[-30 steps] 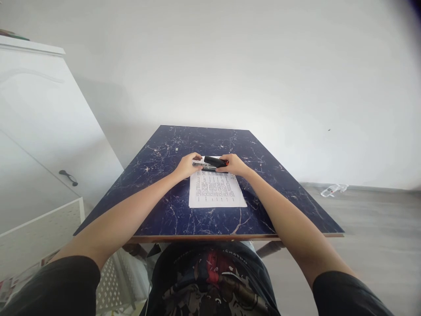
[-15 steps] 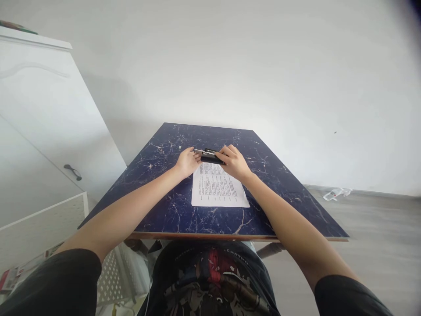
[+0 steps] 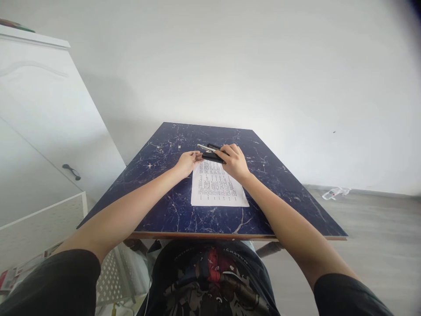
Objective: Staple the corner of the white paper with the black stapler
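Note:
A black stapler [image 3: 210,157] is opened up above the far end of the printed sheets, its silvery metal magazine sticking out between the black base and the black top arm. My right hand [image 3: 236,162] is closed around its rear end. At its front end, my left hand [image 3: 187,164] has thumb and fingers drawn together, fingertips at or touching the tip of the base. Whatever they pinch, if anything, is too small to make out. Under the stapler lie the white printed sheets [image 3: 217,186], flat on the dark blue marbled table [image 3: 164,219].
A tiny pale piece [image 3: 179,147] lies on the table left of the stapler. The white wall [image 3: 230,66] rises behind the table. At the left is a white cabinet [image 3: 42,101] with a dark handle. Clear plastic packaging [image 3: 336,193] rests on the floor at the right.
The stapler's metal magazine has swung up away from the base, and its parts stand wider apart. My left thumb and fingers have come together, slightly lower.

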`<state>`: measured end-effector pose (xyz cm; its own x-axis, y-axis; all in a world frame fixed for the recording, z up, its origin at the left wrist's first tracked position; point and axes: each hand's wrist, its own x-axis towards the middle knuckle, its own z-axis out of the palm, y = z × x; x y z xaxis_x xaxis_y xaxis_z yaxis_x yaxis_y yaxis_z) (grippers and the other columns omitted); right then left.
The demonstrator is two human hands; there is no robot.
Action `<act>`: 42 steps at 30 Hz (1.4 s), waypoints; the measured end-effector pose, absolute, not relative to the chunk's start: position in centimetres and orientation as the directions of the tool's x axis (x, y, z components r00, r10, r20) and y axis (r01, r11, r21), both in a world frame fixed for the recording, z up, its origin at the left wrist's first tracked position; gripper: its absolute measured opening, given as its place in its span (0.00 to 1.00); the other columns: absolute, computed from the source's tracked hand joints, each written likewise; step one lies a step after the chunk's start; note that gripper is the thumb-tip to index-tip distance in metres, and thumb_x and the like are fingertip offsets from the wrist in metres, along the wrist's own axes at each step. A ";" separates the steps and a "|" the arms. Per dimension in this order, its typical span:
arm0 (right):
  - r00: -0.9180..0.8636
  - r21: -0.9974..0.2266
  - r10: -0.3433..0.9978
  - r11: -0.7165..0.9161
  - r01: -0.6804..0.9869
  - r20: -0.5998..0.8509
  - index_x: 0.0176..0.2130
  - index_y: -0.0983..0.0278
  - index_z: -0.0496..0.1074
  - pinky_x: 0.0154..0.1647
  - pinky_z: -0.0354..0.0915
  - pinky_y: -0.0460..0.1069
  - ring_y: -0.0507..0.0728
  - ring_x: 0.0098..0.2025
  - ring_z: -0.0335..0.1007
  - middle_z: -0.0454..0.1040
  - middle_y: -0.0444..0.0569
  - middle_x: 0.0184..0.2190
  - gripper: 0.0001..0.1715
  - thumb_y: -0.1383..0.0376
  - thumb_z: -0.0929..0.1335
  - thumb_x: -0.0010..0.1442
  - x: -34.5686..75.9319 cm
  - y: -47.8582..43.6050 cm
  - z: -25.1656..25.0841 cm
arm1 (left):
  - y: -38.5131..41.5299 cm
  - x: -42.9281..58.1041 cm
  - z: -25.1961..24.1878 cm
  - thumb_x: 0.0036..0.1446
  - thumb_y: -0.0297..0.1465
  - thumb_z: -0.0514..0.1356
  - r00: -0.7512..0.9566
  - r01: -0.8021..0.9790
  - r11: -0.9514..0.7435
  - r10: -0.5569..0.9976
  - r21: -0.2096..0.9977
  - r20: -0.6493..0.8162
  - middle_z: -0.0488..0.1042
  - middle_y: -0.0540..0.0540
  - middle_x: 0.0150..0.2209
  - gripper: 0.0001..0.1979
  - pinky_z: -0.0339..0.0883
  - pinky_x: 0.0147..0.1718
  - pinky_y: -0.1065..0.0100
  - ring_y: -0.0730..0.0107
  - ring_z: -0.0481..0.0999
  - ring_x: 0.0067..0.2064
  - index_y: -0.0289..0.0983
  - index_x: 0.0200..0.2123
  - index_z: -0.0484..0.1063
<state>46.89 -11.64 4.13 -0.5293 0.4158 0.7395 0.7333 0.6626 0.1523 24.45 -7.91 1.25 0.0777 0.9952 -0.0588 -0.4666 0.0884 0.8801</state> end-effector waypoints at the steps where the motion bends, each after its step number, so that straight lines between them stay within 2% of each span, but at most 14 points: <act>1: -0.450 0.067 0.448 0.647 0.760 0.772 0.49 0.59 0.80 0.45 0.63 0.58 0.64 0.45 0.64 0.76 0.55 0.44 0.22 0.75 0.63 0.65 46.9 -11.5 4.1 | -7.9 24.4 1.1 0.69 0.19 0.52 0.010 -0.415 0.051 0.999 0.908 -0.052 0.77 0.42 0.33 0.11 0.76 0.49 0.57 0.67 0.80 0.36 0.33 0.38 0.73; 4: -0.173 -0.271 0.624 0.550 0.790 0.762 0.45 0.59 0.82 0.44 0.67 0.58 0.63 0.44 0.69 0.76 0.53 0.41 0.14 0.69 0.69 0.61 47.1 -11.0 3.8 | -8.0 24.0 1.1 0.71 0.22 0.50 -0.167 -0.213 -0.147 0.980 0.966 0.113 0.78 0.43 0.37 0.11 0.77 0.39 0.62 0.71 0.78 0.30 0.34 0.42 0.72; 7: -0.013 -0.591 0.849 0.378 0.713 0.528 0.43 0.61 0.83 0.35 0.67 0.53 0.60 0.37 0.73 0.78 0.50 0.37 0.16 0.61 0.76 0.53 47.4 -10.5 3.5 | -8.5 23.5 1.5 0.73 0.27 0.51 -0.176 0.025 -0.410 0.896 0.912 0.408 0.80 0.43 0.44 0.09 0.75 0.33 0.66 0.73 0.77 0.29 0.39 0.50 0.70; 11: -0.032 -0.740 0.969 0.208 0.640 0.244 0.41 0.63 0.85 0.28 0.63 0.50 0.57 0.30 0.72 0.79 0.48 0.30 0.23 0.57 0.79 0.45 47.2 -10.2 3.1 | -9.8 23.5 2.3 0.74 0.33 0.53 -0.065 0.180 -0.597 0.786 0.782 0.615 0.81 0.43 0.48 0.10 0.75 0.32 0.68 0.76 0.76 0.27 0.42 0.55 0.68; 16: -0.093 -0.715 0.981 0.190 0.673 0.173 0.42 0.63 0.85 0.26 0.62 0.49 0.55 0.28 0.71 0.79 0.47 0.29 0.27 0.57 0.81 0.42 46.8 -10.1 2.8 | -11.1 24.3 2.7 0.72 0.38 0.57 0.090 0.175 -0.640 0.767 0.748 0.635 0.81 0.42 0.48 0.13 0.74 0.30 0.69 0.76 0.77 0.26 0.41 0.55 0.71; 23: -0.232 -0.643 0.955 0.294 0.707 0.183 0.38 0.63 0.85 0.29 0.64 0.50 0.56 0.28 0.72 0.78 0.46 0.27 0.20 0.57 0.81 0.45 47.3 -9.8 2.7 | -12.0 24.6 2.7 0.68 0.38 0.62 0.205 0.100 -0.547 0.829 0.831 0.520 0.83 0.43 0.46 0.16 0.70 0.29 0.70 0.76 0.74 0.23 0.40 0.55 0.76; 25: -0.295 -0.635 0.929 0.369 0.679 0.225 0.43 0.62 0.84 0.33 0.67 0.51 0.58 0.32 0.74 0.81 0.49 0.31 0.24 0.53 0.80 0.49 47.7 -9.8 3.2 | -12.1 24.6 2.8 0.67 0.37 0.63 0.221 0.081 -0.525 0.838 0.847 0.499 0.83 0.43 0.45 0.15 0.69 0.29 0.71 0.76 0.73 0.23 0.40 0.54 0.77; 27: -0.281 -0.616 0.881 0.469 0.633 0.381 0.50 0.61 0.82 0.38 0.69 0.53 0.60 0.39 0.76 0.82 0.52 0.39 0.29 0.48 0.79 0.53 48.3 -9.9 3.8 | -12.2 24.6 2.8 0.67 0.37 0.63 0.235 0.085 -0.525 0.837 0.847 0.495 0.83 0.44 0.43 0.14 0.69 0.29 0.71 0.76 0.72 0.22 0.40 0.53 0.78; 30: -0.254 -0.492 0.713 0.655 0.573 0.654 0.57 0.60 0.77 0.46 0.70 0.57 0.62 0.47 0.73 0.79 0.55 0.48 0.33 0.45 0.76 0.59 48.9 -10.4 4.8 | -12.3 24.7 2.7 0.69 0.38 0.61 0.282 0.143 -0.571 0.806 0.808 0.520 0.84 0.45 0.39 0.13 0.68 0.29 0.71 0.76 0.72 0.21 0.39 0.51 0.78; 32: -0.339 -0.377 0.590 0.766 0.520 0.733 0.58 0.60 0.76 0.48 0.71 0.57 0.62 0.48 0.73 0.77 0.56 0.49 0.34 0.44 0.75 0.61 48.8 -10.9 5.3 | -12.4 24.7 2.7 0.70 0.40 0.59 0.320 0.184 -0.599 0.786 0.779 0.529 0.83 0.45 0.35 0.14 0.68 0.29 0.70 0.75 0.72 0.21 0.39 0.48 0.79; 35: -0.487 -0.216 0.421 0.880 0.422 0.765 0.58 0.60 0.76 0.51 0.72 0.58 0.62 0.50 0.73 0.76 0.56 0.49 0.31 0.46 0.73 0.63 47.9 -11.6 5.5 | -12.6 24.8 2.7 0.71 0.41 0.57 0.346 0.214 -0.627 0.766 0.749 0.542 0.82 0.46 0.32 0.15 0.67 0.28 0.69 0.74 0.73 0.21 0.39 0.45 0.79; 37: -0.556 -0.125 0.339 0.914 0.386 0.759 0.56 0.60 0.77 0.52 0.72 0.58 0.61 0.50 0.73 0.77 0.55 0.47 0.22 0.51 0.71 0.68 47.1 -11.9 5.3 | -12.7 24.8 2.8 0.72 0.41 0.56 0.354 0.228 -0.641 0.756 0.733 0.551 0.80 0.48 0.30 0.14 0.66 0.27 0.69 0.73 0.72 0.20 0.40 0.43 0.79; 39: -0.587 -0.066 0.311 0.914 0.401 0.747 0.53 0.59 0.78 0.51 0.73 0.58 0.60 0.48 0.74 0.78 0.54 0.45 0.15 0.57 0.68 0.72 46.5 -12.0 5.2 | -12.8 24.7 2.9 0.71 0.40 0.58 0.358 0.231 -0.640 0.756 0.733 0.548 0.78 0.49 0.26 0.13 0.65 0.28 0.69 0.72 0.71 0.20 0.40 0.42 0.80; 42: -0.607 -0.022 0.309 0.901 0.433 0.732 0.50 0.59 0.79 0.50 0.73 0.60 0.60 0.47 0.75 0.78 0.55 0.46 0.13 0.61 0.65 0.74 46.1 -12.1 5.2 | -12.8 24.6 2.9 0.68 0.38 0.61 0.358 0.213 -0.616 0.771 0.758 0.526 0.74 0.52 0.21 0.09 0.64 0.29 0.69 0.71 0.70 0.20 0.41 0.42 0.80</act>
<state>46.14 -12.11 5.17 -0.6068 0.3091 0.7323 0.4329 0.9012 -0.0217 24.62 -12.77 2.91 0.3585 0.7714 0.5258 0.2130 -0.6160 0.7584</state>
